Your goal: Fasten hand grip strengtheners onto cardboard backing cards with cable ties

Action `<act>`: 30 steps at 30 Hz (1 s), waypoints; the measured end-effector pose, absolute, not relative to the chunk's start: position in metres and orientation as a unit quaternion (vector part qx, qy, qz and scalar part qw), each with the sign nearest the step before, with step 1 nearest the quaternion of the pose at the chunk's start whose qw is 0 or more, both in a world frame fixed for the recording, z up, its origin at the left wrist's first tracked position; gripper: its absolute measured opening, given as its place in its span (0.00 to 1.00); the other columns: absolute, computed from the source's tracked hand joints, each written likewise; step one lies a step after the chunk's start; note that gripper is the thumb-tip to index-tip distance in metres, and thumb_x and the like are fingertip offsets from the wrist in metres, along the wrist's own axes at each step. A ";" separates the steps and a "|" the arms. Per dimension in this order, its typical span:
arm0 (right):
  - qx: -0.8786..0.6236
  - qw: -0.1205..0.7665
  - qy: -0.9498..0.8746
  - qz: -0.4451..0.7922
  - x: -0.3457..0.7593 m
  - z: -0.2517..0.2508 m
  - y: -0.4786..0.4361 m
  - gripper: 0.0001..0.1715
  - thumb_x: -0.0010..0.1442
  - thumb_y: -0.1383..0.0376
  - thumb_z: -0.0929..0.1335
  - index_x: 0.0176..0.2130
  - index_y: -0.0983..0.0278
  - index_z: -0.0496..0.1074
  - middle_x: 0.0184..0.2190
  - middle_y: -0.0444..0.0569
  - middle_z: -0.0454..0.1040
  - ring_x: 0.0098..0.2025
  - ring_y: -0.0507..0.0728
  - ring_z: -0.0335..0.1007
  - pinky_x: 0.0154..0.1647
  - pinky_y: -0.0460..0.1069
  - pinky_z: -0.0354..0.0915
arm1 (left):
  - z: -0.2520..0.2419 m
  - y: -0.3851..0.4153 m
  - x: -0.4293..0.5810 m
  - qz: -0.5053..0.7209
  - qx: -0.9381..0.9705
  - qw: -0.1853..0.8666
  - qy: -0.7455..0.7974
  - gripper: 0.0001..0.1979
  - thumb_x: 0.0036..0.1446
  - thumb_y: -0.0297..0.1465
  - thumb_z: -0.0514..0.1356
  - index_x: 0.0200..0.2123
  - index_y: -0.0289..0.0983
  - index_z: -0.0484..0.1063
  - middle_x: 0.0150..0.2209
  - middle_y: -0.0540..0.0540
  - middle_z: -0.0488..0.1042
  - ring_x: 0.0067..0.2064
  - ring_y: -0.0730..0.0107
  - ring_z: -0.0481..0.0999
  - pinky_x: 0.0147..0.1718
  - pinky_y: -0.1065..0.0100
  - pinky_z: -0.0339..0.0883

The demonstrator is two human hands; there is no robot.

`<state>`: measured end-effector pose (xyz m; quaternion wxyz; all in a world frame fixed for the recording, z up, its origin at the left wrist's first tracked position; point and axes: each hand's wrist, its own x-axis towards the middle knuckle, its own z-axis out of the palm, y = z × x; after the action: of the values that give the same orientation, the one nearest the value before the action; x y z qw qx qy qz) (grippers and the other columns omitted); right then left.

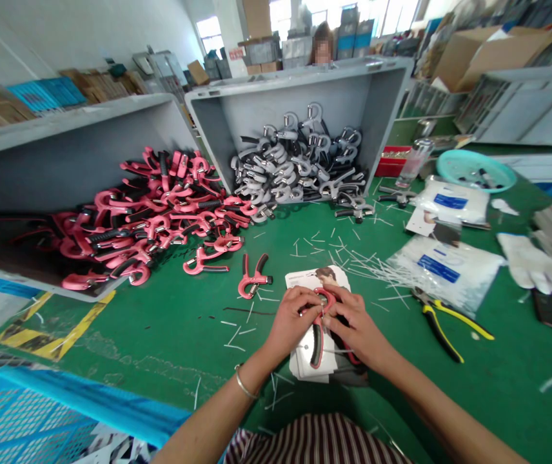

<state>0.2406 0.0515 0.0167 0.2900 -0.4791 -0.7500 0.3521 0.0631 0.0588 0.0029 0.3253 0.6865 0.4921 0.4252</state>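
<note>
Right in front of me, a red-and-black hand grip strengthener [317, 348] lies over a stack of printed cards [300, 278]. My left hand [295, 319] is closed on its curved red end from the left. From the other side my right hand [356, 325] has its fingers closed around the same end. A thin white tie [338, 350] crosses the handles; whether the fingertips pinch a part of it is hidden. Another red hand grip strengthener [254, 276] lies apart, just left of the cards. Loose white cable ties [373, 265] are spread beyond my right hand.
Tipped grey bins hold red grips [160, 219] at left and grey grips [295, 164] ahead. To the right lie yellow-black pliers [438, 322], bags of ties [450, 270], a turquoise dish [450, 164] and a glove [537, 261]. A blue basket [39, 412] stands at lower left. Another person is beyond the bins.
</note>
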 end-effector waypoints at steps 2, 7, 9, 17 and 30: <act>-0.477 0.290 -0.752 0.350 0.241 0.017 0.052 0.13 0.63 0.60 0.65 0.30 0.60 0.74 0.64 0.48 0.62 0.65 0.64 0.53 0.62 0.63 0.51 | 0.002 0.058 0.063 0.426 0.689 0.323 0.490 0.03 0.57 0.27 0.63 0.34 0.40 0.78 0.38 0.46 0.76 0.46 0.63 0.73 0.50 0.59 0.64; -0.485 0.305 -0.741 0.350 0.239 0.016 0.055 0.13 0.63 0.59 0.65 0.30 0.60 0.74 0.60 0.50 0.66 0.63 0.65 0.56 0.60 0.64 0.52 | 0.004 0.055 0.056 0.411 0.710 0.327 0.469 0.03 0.58 0.28 0.63 0.34 0.41 0.78 0.39 0.46 0.77 0.46 0.63 0.73 0.51 0.59 0.64; -0.493 0.317 -0.729 0.355 0.238 0.016 0.056 0.14 0.63 0.58 0.65 0.29 0.60 0.73 0.58 0.50 0.69 0.61 0.64 0.58 0.60 0.63 0.52 | 0.007 0.056 0.052 0.399 0.711 0.359 0.455 0.05 0.60 0.30 0.61 0.35 0.40 0.78 0.40 0.46 0.77 0.46 0.63 0.73 0.51 0.60 0.64; -0.499 0.362 -0.730 0.296 0.230 0.000 0.055 0.14 0.66 0.62 0.62 0.49 0.59 0.70 0.54 0.53 0.70 0.59 0.62 0.60 0.60 0.60 0.55 | 0.031 0.052 0.064 0.402 0.696 0.333 0.493 0.05 0.61 0.31 0.60 0.32 0.38 0.74 0.34 0.48 0.77 0.41 0.64 0.74 0.46 0.62 0.65; -0.472 0.365 -0.754 0.276 0.236 0.010 0.050 0.12 0.67 0.62 0.62 0.48 0.60 0.71 0.55 0.53 0.69 0.59 0.62 0.60 0.59 0.60 0.56 | 0.017 -0.016 0.072 0.202 0.897 0.073 0.387 0.08 0.65 0.31 0.54 0.40 0.35 0.71 0.41 0.42 0.75 0.44 0.60 0.70 0.49 0.56 0.63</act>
<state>0.2365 0.0498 0.0099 0.3648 -0.4719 -0.7537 0.2760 0.0725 -0.0159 0.0174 0.0727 0.8967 0.3869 0.2021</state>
